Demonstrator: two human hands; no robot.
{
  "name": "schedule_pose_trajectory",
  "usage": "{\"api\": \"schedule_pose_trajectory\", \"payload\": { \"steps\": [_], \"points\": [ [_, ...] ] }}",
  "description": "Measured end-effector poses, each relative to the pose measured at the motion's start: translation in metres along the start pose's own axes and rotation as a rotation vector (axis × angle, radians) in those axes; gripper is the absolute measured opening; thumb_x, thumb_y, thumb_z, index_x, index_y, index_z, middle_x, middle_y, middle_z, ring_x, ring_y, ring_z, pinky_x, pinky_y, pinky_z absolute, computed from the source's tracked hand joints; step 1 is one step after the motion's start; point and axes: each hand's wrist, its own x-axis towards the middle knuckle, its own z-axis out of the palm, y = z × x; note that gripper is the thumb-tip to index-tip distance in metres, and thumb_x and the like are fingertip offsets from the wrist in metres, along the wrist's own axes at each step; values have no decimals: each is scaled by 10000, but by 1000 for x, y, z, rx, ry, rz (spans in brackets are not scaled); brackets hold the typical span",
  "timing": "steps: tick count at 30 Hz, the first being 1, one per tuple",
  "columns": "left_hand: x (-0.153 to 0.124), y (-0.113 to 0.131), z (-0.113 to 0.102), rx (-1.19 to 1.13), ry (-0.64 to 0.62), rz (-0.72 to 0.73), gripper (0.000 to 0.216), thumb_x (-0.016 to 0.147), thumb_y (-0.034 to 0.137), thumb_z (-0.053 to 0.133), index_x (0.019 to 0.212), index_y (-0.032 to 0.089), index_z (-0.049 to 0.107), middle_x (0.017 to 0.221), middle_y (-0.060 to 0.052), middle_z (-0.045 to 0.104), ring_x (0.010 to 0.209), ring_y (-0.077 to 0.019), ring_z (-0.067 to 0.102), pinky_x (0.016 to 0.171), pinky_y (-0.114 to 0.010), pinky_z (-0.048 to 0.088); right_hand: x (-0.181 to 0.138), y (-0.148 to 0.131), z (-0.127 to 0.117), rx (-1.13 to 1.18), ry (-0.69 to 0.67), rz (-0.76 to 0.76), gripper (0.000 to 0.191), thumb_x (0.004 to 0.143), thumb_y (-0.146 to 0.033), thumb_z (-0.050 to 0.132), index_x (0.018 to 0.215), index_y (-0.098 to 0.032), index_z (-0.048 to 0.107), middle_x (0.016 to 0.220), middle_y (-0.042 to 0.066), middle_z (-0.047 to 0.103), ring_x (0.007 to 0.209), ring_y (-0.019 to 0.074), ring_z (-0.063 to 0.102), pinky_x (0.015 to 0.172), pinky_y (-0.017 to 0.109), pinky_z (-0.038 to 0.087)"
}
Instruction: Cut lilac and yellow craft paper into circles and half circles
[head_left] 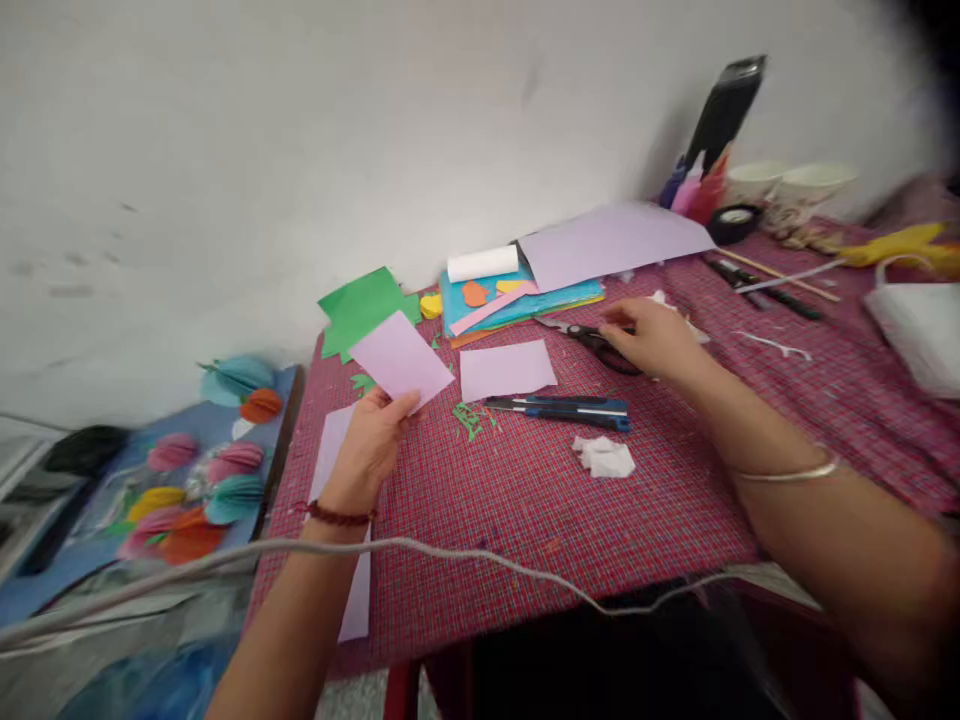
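My left hand (pixel 371 445) pinches a small lilac paper rectangle (pixel 401 358) and holds it up over the left part of the red checked tablecloth (pixel 540 500). My right hand (pixel 652 335) reaches across the table and rests on black-handled scissors (pixel 592 338); its fingers curl over the handles. A second lilac piece (pixel 506 368) lies flat between the hands. A blue and black craft knife (pixel 559 408) lies just below it. A crumpled white paper scrap (pixel 606 457) sits near the knife.
A stack of coloured paper (pixel 517 295), a white roll (pixel 484 263), green paper (pixel 360 308) and a large lilac sheet (pixel 611 243) lie by the wall. Cups (pixel 787 185), tape and sticks stand at the far right. Paper honeycomb balls (pixel 191 485) lie on a board at left. A white cable (pixel 420 548) crosses the front.
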Motion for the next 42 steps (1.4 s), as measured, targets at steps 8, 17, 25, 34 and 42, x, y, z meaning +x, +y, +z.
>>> {"api": "schedule_pose_trajectory", "payload": {
  "steps": [8, 17, 25, 34, 42],
  "points": [
    [-28, -28, 56, 28, -252, -40, 288, 629, 185, 778, 903, 157, 696, 840, -17, 708, 601, -89, 574, 547, -213, 472, -43, -80, 21, 764, -201, -134, 169, 861, -296, 496, 909, -160, 585, 811, 41, 621, 748, 154, 578, 683, 289, 462],
    [-30, -56, 80, 244, -240, 31, 208, 699, 226, 705, 877, 140, 641, 812, -23, 679, 670, -108, 569, 622, -233, 453, -48, -82, 16, 537, -120, -268, 177, 830, -243, 561, 677, -157, 533, 675, -9, 496, 658, 117, 466, 615, 252, 341],
    [-39, -41, 64, 433, 11, 438, 443, 716, 250, 721, 1137, 226, 586, 608, 80, 477, 515, -63, 426, 495, -168, 352, -52, -90, 14, 834, -305, 9, 176, 818, -293, 574, 701, -163, 567, 475, -81, 397, 420, 52, 340, 419, 193, 231],
    [-45, -51, 68, 59, -174, 170, 175, 770, 331, 677, 789, 159, 655, 698, -19, 683, 537, -105, 595, 522, -232, 491, -66, -102, 20, 952, -438, 64, 148, 804, -291, 607, 865, -156, 606, 675, -17, 595, 518, 69, 524, 494, 206, 422],
    [-47, -59, 67, 78, -15, 352, 163, 719, 248, 744, 814, 171, 636, 710, 10, 681, 612, -104, 621, 620, -228, 523, -69, -102, 26, 916, -363, -36, 263, 786, -332, 634, 631, -169, 497, 636, -30, 473, 596, 92, 430, 569, 248, 360]
  ]
}}
